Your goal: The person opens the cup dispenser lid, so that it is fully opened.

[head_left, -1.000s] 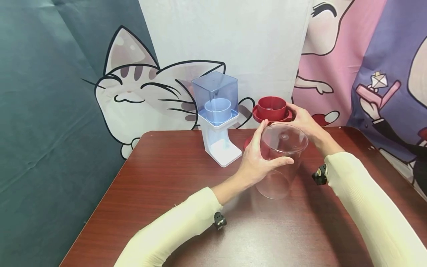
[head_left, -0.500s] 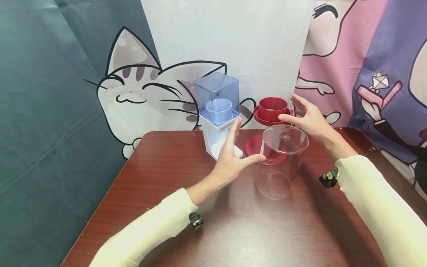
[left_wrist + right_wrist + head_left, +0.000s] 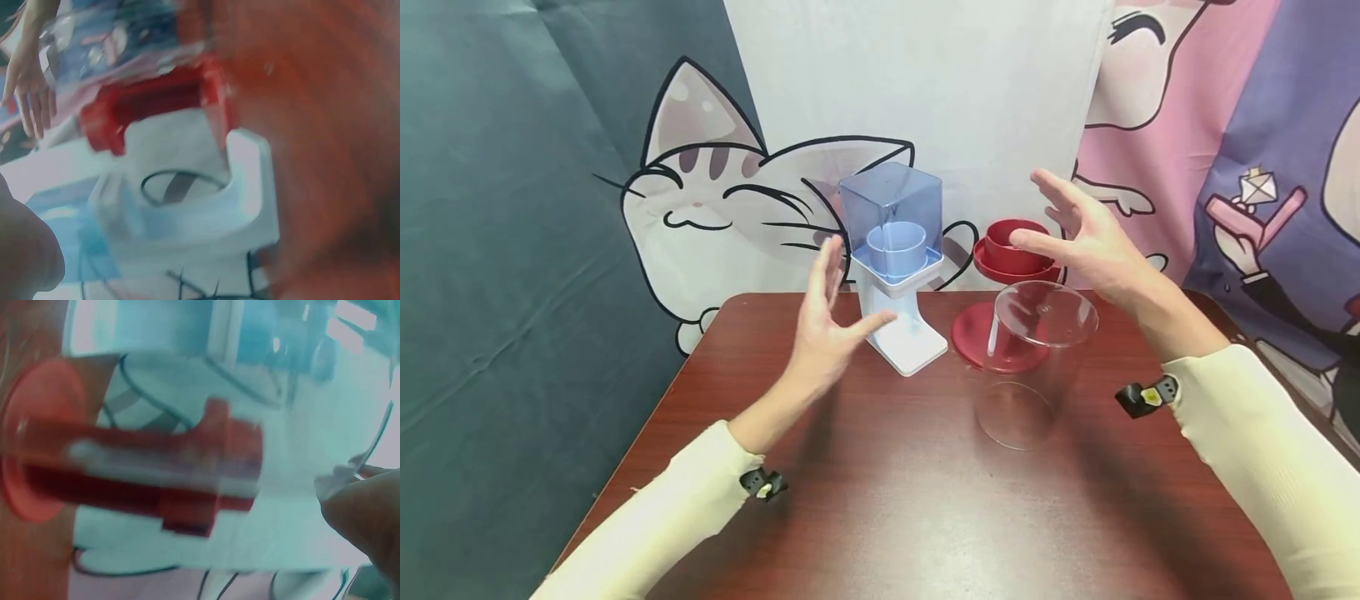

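Observation:
My left hand hovers over the table with spread fingers and holds nothing. It is just left of a small dispenser with a white stand and a see-through blue square top. Raised at the right, my right hand is likewise spread and holds nothing; its thumb overlaps the red cup-shaped top of a second stand. In front of that stand, a clear plastic cylinder stands on the table. The red round base shows partly through it. Through the cylinder, the right wrist view shows the red stand sideways.
The brown wooden table carries these things near its back edge. Behind it hangs a printed cloth with a cartoon cat. A plain dark green cloth hangs along the left side.
My left hand has let go of the clear cylinder and moved left past the dispenser. My right hand has come off the red stand and risen. The cylinder has stayed in place.

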Demonstrator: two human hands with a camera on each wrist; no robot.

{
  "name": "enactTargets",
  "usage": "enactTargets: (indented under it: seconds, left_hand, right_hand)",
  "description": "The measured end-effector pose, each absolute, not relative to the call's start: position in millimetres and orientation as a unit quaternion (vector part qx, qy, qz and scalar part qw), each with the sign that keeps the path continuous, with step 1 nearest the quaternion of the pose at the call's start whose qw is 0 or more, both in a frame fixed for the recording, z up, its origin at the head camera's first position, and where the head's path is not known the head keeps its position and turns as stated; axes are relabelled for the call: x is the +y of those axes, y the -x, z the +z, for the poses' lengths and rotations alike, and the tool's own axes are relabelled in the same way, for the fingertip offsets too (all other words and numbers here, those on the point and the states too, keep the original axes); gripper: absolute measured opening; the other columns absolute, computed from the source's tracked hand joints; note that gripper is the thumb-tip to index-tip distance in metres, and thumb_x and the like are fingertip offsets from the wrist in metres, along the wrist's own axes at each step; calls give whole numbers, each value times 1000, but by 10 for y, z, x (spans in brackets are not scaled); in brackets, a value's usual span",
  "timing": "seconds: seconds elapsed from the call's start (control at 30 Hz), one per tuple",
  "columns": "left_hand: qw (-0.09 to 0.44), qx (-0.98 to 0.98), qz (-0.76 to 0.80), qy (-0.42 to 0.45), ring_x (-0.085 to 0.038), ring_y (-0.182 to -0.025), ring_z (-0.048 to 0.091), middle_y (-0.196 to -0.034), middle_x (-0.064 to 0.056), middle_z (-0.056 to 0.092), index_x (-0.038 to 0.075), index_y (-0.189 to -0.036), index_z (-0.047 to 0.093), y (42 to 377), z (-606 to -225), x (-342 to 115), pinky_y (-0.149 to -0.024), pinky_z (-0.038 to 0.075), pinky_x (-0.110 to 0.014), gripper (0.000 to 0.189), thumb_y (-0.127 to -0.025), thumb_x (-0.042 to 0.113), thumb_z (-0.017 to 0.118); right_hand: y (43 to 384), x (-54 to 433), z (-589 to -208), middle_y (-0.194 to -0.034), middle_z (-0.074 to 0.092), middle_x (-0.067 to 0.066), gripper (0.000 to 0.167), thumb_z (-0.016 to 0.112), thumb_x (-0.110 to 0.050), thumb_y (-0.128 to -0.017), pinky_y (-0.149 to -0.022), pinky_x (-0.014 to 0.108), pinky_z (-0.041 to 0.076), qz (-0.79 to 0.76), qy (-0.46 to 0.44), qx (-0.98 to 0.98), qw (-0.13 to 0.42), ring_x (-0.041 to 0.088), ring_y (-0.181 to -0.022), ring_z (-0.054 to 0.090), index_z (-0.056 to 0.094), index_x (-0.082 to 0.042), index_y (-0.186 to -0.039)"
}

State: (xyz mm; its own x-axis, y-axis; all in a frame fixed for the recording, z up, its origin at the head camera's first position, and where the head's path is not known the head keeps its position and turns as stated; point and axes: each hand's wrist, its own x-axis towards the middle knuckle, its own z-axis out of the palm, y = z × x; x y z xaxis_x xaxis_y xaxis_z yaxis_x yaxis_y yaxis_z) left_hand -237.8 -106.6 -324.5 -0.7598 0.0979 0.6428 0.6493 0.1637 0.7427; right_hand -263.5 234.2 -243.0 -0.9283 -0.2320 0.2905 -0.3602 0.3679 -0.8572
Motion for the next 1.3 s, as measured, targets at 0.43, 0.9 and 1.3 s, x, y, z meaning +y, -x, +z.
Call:
enactTargets:
  seconds: [0.43, 0.9, 1.3]
  left_hand:
    - [252, -711, -617, 225, -6, -158, 23, -173, 0, 28, 7, -168, 20, 2598, -2897, -1463, -128, 20, -24, 107, -87, 10, 90]
    - [208, -752, -606, 154, -8, -160, 18, -176, -5, 22, 7, -169, 17, 2962, -3035, -1417, -126, 18, -19, 104, -92, 14, 86]
    - [147, -800, -571, 111, -18, -160, 22, -175, -10, 25, 4, -168, 22, 3175, -3290, -1327, -128, 20, -27, 103, -93, 31, 86]
  right_hand:
    - [2408, 1567, -2322, -176, 18, -9, 112, 88, -34, -89, -131, 46, 18, 535, -202, -819, 55, 15, -162, 16, 13, -25, -172]
    - [2518, 888, -2757, -174, 26, 6, 120, 92, -38, -83, -126, 52, 31, 587, -126, -788, 137, 28, -158, 29, 13, -18, -172]
    - [2734, 641, -3131, -179, 0, 3, 132, 94, -31, -82, -132, 39, 10, 631, -60, -760, 145, 15, -163, 1, -2, -12, -171]
